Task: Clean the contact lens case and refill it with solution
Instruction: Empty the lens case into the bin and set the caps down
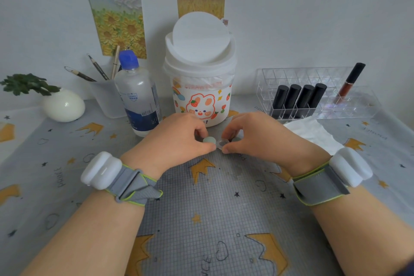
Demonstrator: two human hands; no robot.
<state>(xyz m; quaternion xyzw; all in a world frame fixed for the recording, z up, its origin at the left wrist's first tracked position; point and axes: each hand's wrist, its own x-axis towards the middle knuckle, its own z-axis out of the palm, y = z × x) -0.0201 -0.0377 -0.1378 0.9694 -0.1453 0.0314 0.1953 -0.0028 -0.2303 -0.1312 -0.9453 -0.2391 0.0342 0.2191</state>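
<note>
Both ends pinched | contact lens case (220, 142) | between left hand (179, 139), right hand (257, 138)

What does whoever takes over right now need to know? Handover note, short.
Hands: left hand pinches the left cap; right hand pinches the case at its right end.
Things: case low over the table, in front of the bin; bottle upright left of the bin, lid on; tissue flat, right of the bin.
Done: cannot tell whether the case is cleaned.
Left: at least the refill; no hand on the bottle.
</note>
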